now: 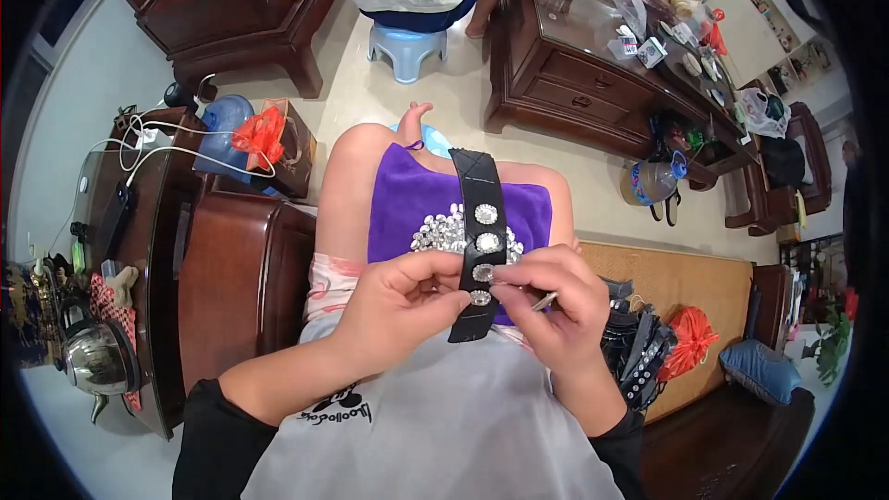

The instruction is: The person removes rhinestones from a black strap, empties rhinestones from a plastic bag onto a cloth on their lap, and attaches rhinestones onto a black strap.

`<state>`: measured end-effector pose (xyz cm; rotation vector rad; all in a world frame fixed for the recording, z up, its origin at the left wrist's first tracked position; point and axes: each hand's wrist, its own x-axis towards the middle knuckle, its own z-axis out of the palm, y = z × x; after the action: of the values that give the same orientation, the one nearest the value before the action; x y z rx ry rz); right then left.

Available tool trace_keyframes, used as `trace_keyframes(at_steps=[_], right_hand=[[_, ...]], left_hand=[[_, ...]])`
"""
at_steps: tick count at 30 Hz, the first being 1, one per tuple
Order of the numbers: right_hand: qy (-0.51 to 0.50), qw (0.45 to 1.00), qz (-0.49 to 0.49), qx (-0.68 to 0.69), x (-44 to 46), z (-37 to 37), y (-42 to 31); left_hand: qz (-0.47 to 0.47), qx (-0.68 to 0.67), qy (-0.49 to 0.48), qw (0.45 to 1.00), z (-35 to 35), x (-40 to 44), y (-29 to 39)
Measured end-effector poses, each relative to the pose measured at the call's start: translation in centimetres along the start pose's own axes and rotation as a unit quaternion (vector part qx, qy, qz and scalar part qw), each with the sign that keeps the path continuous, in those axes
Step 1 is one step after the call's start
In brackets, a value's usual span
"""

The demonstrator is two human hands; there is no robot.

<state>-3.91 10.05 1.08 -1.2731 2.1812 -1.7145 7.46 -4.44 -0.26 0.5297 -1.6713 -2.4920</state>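
A black strap (480, 187) with a row of round clear rhinestone studs runs upright in front of me, over my lap. My left hand (407, 301) is closed on the strap's left edge, thumb and fingers pinching beside the lower studs. At the right edge, my right hand (560, 306) has its fingertips pressed together by the third stud (483, 273). A thin metal tool (544, 302) pokes out between its fingers; its kind is unclear. Behind the strap, loose clear rhinestones (437, 233) lie heaped on a purple cloth (398, 190) across my thighs.
Several black studded straps (639, 352) are piled on the bench at right, beside a red plastic bag (690, 338). A wooden cabinet with a kettle (97, 356) stands at left. Ahead, a person sits on a blue stool (406, 51) near a cluttered coffee table (556, 60).
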Motion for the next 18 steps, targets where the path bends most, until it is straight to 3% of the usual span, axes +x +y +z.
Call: trace_keyframes(at_steps=[13, 18], right_hand=[[-0.009, 1.000, -0.028, -0.009, -0.5, 0.3, 1.0], [-0.025, 0.999, -0.042, 0.001, -0.5, 0.2, 0.9]], left_hand=[[-0.018, -0.015, -0.028, 0.999, -0.2, 0.1, 0.0], [-0.012, -0.081, -0.035, 0.996, -0.1, 0.1, 0.1]])
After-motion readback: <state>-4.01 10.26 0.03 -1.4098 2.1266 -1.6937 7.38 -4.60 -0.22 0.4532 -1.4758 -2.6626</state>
